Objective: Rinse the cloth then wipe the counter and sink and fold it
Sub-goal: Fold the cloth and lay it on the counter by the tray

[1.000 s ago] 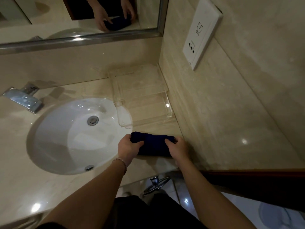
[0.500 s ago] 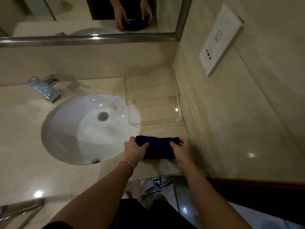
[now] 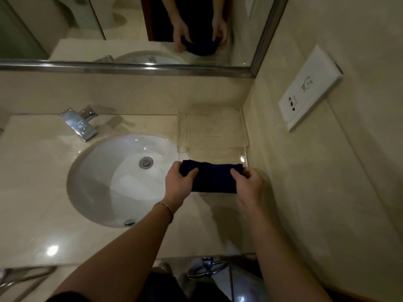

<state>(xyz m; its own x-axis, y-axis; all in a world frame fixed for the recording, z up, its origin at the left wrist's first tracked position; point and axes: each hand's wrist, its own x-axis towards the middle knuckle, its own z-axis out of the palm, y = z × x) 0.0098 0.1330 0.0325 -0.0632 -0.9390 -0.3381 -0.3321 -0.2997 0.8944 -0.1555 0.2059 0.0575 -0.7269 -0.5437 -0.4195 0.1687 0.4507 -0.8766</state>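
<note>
- The person is showing two bare forearms, with no sleeves reaching the wrists.
- The left hand (image 3: pixel 177 185) is wearing nothing, but its wrist is carrying a thin beaded bracelet (image 3: pixel 166 207).
- The right hand (image 3: pixel 248 185) is wearing no ring or band.
- Dark clothing (image 3: pixel 165 288) is covering the body below.

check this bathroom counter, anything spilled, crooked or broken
Nothing stands out. The dark blue cloth is a neat folded band gripped at its ends by the left hand and right hand. The sink, faucet and clear tray look intact and squarely placed.
</note>
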